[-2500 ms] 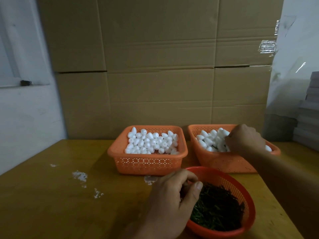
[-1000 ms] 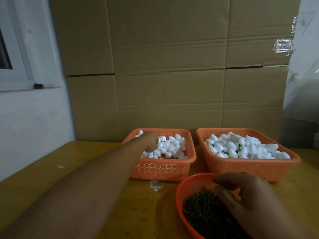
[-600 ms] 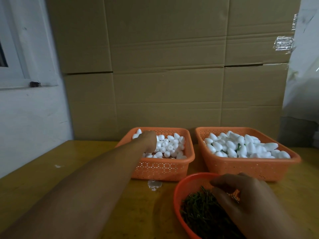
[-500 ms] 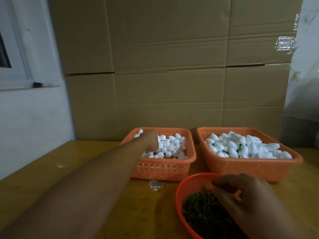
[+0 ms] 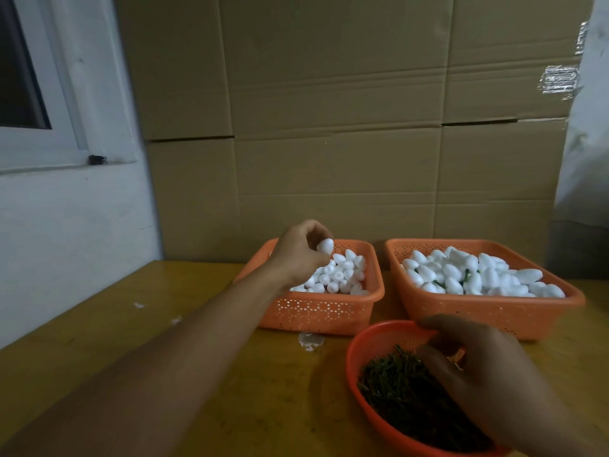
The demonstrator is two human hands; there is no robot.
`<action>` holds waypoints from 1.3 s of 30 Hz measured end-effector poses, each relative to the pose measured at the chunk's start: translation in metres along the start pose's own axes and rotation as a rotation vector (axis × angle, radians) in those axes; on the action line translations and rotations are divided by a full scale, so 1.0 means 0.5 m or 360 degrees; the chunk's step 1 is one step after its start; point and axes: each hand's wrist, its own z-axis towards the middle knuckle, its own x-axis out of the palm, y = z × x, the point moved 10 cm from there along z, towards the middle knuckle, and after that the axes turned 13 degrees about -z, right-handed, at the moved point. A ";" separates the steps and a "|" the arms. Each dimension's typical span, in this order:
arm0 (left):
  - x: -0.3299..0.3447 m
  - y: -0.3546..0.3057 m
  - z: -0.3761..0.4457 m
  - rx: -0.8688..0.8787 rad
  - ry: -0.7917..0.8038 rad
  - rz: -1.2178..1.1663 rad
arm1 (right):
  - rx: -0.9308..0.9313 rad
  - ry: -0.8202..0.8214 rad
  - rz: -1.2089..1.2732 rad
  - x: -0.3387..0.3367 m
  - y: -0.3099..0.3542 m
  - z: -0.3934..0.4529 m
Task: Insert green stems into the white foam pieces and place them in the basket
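Observation:
My left hand (image 5: 298, 255) hovers over the left orange basket (image 5: 326, 313) and pinches one white foam piece (image 5: 325, 246) lifted above the heap of plain foam pieces (image 5: 342, 275). The right orange basket (image 5: 494, 316) holds foam pieces with green stems (image 5: 468, 275) showing between them. My right hand (image 5: 478, 374) reaches into the round red bowl (image 5: 357, 354), its fingers curled down among the green stems (image 5: 395, 387). Whether it holds a stem is hidden by the fingers.
A wall of cardboard boxes (image 5: 346, 127) stands right behind the baskets. The yellow wooden table (image 5: 263, 390) carries white foam crumbs (image 5: 309, 339) in front of the left basket and more at the left. A white wall with a window frame (image 5: 49, 150) lies to the left.
My left hand has risen out of the left basket with one foam piece pinched in its fingers. My right hand stays in the red bowl of stems.

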 end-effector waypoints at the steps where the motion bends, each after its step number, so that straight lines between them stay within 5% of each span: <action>1: 0.003 -0.015 -0.020 0.0066 0.0009 -0.0061 | -0.0022 0.0004 0.0011 0.002 0.003 0.000; 12: 0.100 -0.043 -0.210 0.0236 0.0312 -0.0504 | -0.0182 -0.0061 -0.0115 0.000 0.022 -0.001; 29: 0.146 -0.056 -0.275 0.0078 0.0549 -0.0839 | -0.0208 0.0848 -0.0607 0.102 0.037 -0.022; 39: 0.159 -0.030 -0.282 -0.0191 0.0656 -0.1100 | -0.0089 0.0640 -0.0477 0.095 0.022 -0.004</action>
